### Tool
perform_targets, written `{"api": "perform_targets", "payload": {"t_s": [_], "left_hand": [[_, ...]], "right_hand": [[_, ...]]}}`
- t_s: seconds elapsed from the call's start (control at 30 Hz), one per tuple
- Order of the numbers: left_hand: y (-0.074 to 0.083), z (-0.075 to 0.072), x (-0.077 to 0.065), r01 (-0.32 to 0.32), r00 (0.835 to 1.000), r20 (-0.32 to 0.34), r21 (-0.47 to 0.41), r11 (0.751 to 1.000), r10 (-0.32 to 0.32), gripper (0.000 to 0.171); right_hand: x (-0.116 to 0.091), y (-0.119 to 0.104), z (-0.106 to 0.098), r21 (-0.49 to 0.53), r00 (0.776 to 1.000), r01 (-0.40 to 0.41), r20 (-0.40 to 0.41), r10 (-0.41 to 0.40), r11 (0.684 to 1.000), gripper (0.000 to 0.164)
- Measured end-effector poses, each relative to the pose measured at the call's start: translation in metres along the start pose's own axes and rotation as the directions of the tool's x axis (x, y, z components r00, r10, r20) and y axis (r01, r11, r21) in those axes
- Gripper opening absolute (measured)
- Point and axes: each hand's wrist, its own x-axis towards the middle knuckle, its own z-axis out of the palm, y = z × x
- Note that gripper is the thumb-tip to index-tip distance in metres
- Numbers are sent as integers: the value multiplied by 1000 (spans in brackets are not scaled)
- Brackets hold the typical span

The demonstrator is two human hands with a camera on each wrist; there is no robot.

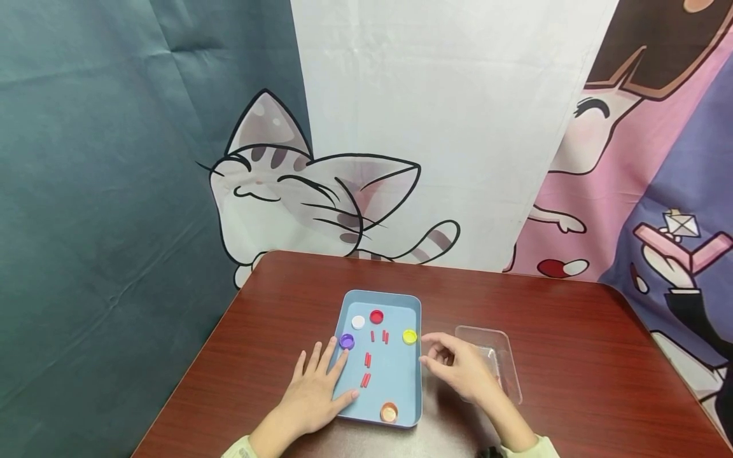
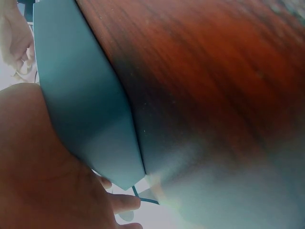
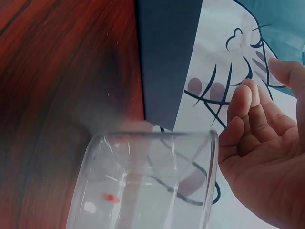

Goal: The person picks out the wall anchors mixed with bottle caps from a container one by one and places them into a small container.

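A blue tray (image 1: 395,381) lies on the table with several short red sticks (image 1: 368,360) on its floor. Small round lids or cups stand in it: a white one (image 1: 357,322), a red one (image 1: 376,317), a purple one (image 1: 347,341), a yellow one (image 1: 409,337) and an orange one (image 1: 389,412). Fingers spread, my left hand (image 1: 312,394) rests over the tray's left rim, fingertips near the purple piece. My right hand (image 1: 460,369) hovers beside the right rim, its fingers loosely bent and thumb apart; in the right wrist view nothing shows between them.
To the right of the tray, partly behind my right hand, sits a clear plastic box (image 1: 506,356); a small red bit shows in it in the right wrist view. The brown table (image 1: 275,305) ends at a printed cloth backdrop (image 1: 401,95).
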Motion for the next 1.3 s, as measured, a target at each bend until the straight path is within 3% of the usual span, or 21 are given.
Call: {"api": "perform_targets", "payload": {"t_s": [0.37,0.9,1.3], "left_hand": [[0,-1,0,0,1000,0,2,1000,0,79],[-1,2,0,-23,1000,-20,-16,1000,22,79],[-1,1,2,-2,1000,1,6,1000,2,79]], "right_hand": [[6,0,16,63,999,26,42,-29,998,26],[12,1,43,27,997,47,60,-48,999,27],[20,-4,56,5,994,43,98,-43,999,30]]}}
